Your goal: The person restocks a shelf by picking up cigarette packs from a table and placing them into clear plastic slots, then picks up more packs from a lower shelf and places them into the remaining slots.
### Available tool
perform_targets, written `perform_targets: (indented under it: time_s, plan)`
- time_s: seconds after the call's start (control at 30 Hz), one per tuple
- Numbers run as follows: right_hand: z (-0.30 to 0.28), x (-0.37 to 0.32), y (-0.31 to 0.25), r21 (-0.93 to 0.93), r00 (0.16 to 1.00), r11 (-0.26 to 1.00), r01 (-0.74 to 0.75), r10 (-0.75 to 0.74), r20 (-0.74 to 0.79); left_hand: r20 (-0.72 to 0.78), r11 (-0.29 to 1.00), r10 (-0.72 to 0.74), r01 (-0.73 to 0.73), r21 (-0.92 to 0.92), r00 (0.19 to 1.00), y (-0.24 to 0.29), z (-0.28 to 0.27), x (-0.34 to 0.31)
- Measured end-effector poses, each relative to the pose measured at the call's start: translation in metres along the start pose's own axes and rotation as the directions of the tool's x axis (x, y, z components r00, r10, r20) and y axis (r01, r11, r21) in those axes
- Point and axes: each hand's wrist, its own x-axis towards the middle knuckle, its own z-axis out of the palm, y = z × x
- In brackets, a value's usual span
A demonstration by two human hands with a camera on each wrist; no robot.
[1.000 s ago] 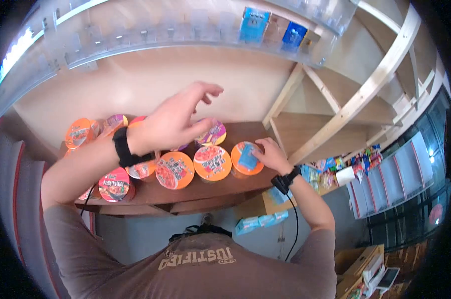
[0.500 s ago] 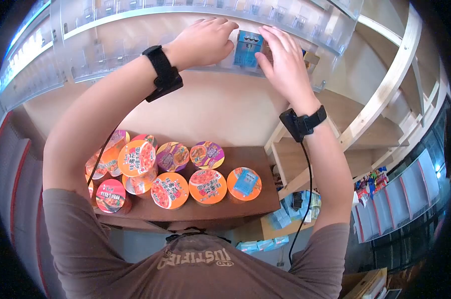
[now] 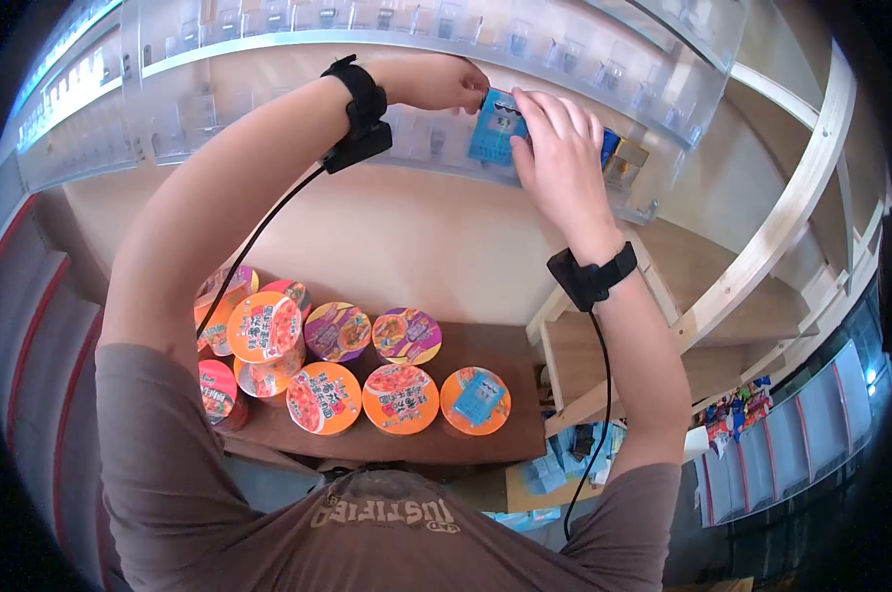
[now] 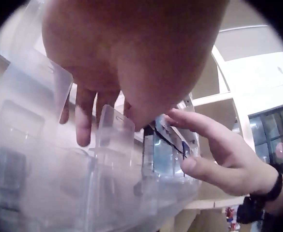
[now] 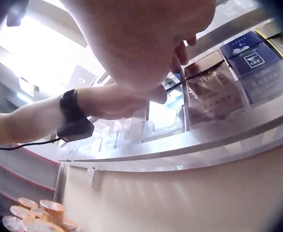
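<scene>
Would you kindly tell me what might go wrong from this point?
The left hand and right hand crowd the blue pack in the clear rack; it might slip or be knocked askew. The brown pack right beside it could get nudged too. A second blue pack lies on an orange cup and might slide off if the cup is bumped.

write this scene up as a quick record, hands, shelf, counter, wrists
left hand: at the upper left corner of the light-blue pack, grip unclear
right hand: at that pack's right side, grip unclear
shelf: also bears a brown pack and a dark-blue pack
counter: orange-, purple- and red-lidded cups
rightmost cup: blue pack lying on its lid
wrists: black band on each
</scene>
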Motion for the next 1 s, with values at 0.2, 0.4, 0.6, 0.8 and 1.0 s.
perform_targets:
  time_s: [0.2, 0.4, 0.6, 0.8, 1.0]
  plan:
    - [0.007, 0.002, 0.013, 0.111, 0.996, 0.994, -0.002, 0.011, -0.083, 0.208, 0.938, -0.213, 0.260, -0.231, 0.955, 0.011, -0.007, 0.000]
    - [0.013, 0.004, 0.020, 0.258, 0.990, 0.966, 0.002, 0.035, -0.138, 0.281, 0.975, -0.170, 0.203, -0.094, 0.945, 0.005, -0.007, 0.010]
    - [0.014, 0.002, 0.024, 0.361, 0.982, 0.933, -0.014, 0.081, -0.173, 0.172, 0.915, -0.208, 0.254, -0.314, 0.963, 0.005, -0.007, 0.009]
    - [0.011, 0.006, 0.025, 0.308, 0.991, 0.951, 0.016, 0.026, -0.131, 0.169, 0.950, -0.211, 0.243, -0.194, 0.963, 0.009, -0.006, 0.008]
    - [0.014, 0.010, 0.022, 0.262, 0.992, 0.963, 0.061, -0.030, -0.120, 0.123, 0.997, -0.077, 0.075, 0.019, 0.989, 0.004, 0.000, 0.010]
